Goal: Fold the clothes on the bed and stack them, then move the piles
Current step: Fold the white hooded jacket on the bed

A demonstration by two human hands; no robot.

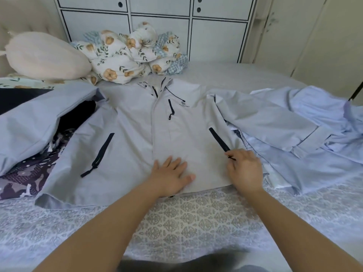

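A light grey zip jacket [135,122] with dark pocket zippers lies spread face up across the bed [196,222], sleeves out to both sides. My left hand [170,176] presses flat on the jacket's lower front, fingers straight. My right hand [244,169] pinches the dark zipper pull [231,158] at the bottom end of the right pocket zipper. A pale blue shirt [318,114] lies crumpled under and beyond the right sleeve. Dark patterned clothes [29,173] lie under the left sleeve.
A floral quilt bundle [129,54] and a cream pillow [45,55] sit at the head of the bed. White cabinets [157,18] stand behind. The patterned bedspread is bare in front of the jacket's hem.
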